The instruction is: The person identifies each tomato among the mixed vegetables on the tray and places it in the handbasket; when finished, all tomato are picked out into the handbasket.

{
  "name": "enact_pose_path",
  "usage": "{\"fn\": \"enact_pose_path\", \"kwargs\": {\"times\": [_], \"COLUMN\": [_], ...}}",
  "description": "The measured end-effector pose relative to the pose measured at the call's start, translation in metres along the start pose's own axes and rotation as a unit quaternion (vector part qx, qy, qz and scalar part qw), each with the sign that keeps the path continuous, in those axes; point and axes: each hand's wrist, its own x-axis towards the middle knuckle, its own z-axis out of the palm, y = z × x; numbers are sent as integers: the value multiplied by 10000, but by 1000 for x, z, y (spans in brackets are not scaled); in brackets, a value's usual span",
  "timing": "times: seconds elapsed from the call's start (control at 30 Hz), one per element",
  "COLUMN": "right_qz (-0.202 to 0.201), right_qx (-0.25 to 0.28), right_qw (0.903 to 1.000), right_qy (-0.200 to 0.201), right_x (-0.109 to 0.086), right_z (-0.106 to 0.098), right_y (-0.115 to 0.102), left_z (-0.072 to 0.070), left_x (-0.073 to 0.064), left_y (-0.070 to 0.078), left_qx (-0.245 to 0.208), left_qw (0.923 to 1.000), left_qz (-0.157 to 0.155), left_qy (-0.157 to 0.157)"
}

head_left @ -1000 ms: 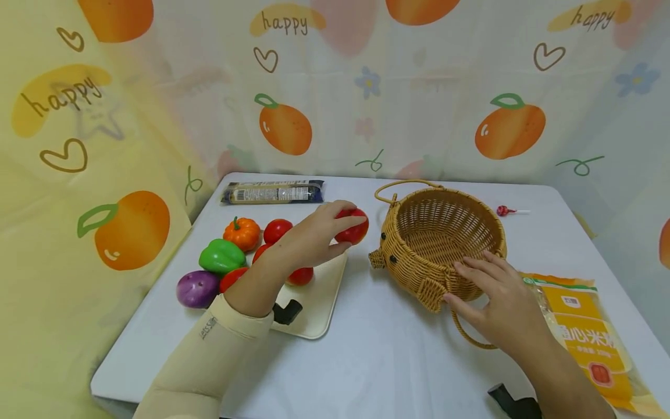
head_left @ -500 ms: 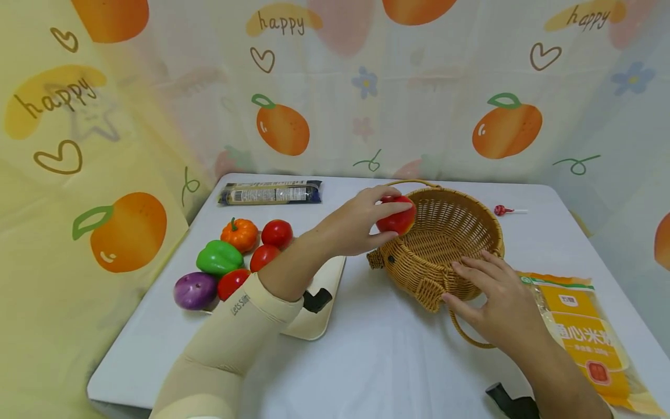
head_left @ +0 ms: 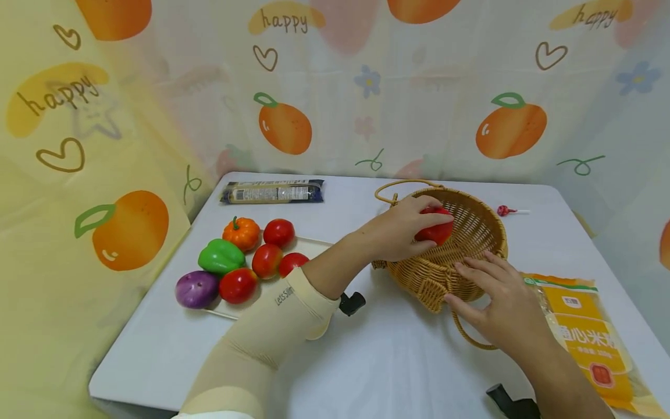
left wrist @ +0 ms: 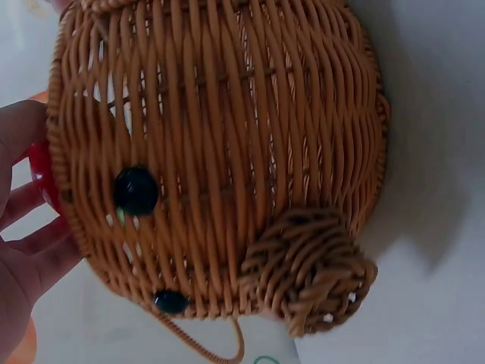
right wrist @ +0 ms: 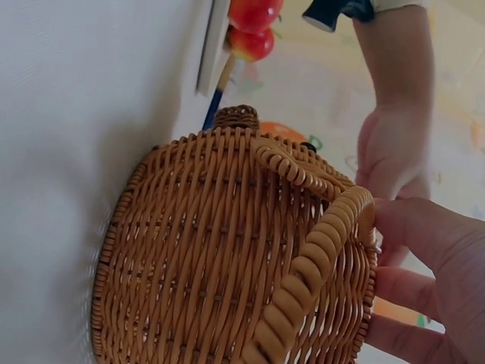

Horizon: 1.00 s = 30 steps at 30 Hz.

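Observation:
Over the mouth of a pig-shaped wicker basket (head_left: 419, 279), my left hand (head_left: 400, 230) holds a round red fruit (head_left: 437, 230), fingers over its top and thumb below. In the left wrist view this fruit (left wrist: 47, 178) shows partly behind the basket rim (left wrist: 61, 121). My right hand (head_left: 499, 299) holds the basket's near right rim, fingers reaching over the edge and thumb on the outer side by the wicker ear (head_left: 432, 295). The right wrist view shows the fingers of this hand (right wrist: 447, 280) passing behind the rim, close to the looped handle (right wrist: 303, 273).
On and around a cream tray (head_left: 314, 247) at left lie several red fruits (head_left: 238, 285), an orange pumpkin (head_left: 242, 234), a green pepper (head_left: 221, 256) and a purple eggplant (head_left: 197, 289). Farther back are a long dark packet (head_left: 272, 191) and a lollipop (head_left: 505, 210). A yellow bag (head_left: 586, 331) lies at right.
My left hand has carried the red fruit rightward from above the tray to over the basket's opening. My right hand has stayed at the rim.

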Motion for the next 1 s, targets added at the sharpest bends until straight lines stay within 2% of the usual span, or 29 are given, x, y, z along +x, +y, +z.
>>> {"fn": "enact_pose_path", "kwargs": {"times": [0.17,0.3,0.47,0.6,0.73,0.83,1.0], "right_qz": [49,63,62,27,-24,-77,-90], "right_qx": [-39,-22,-12,-15,-68,-130,-179], "right_qw": [10000,10000,10000,10000,10000,9999,9997], "right_qy": [-7,6,40,56,34,1,-101], "right_x": [-1,-1,0,0,1,3,5], "right_z": [-1,0,1,1,1,0,-3], "right_y": [2,1,1,2,2,3,5], "left_z": [8,9,10,11,10,4,-13], "left_x": [13,17,18,17,12,4,-16], "left_y": [5,8,9,9,7,8,4], "left_qx": [77,49,-158,-38,322,487,563], "left_qw": [9988,9944,9877,9886,9924,9943,9954], "left_qz": [-113,-466,-885,-877,-657,-584,-632], "left_qy": [-463,-946,-1276,-1225,-990,-744,-452]}}
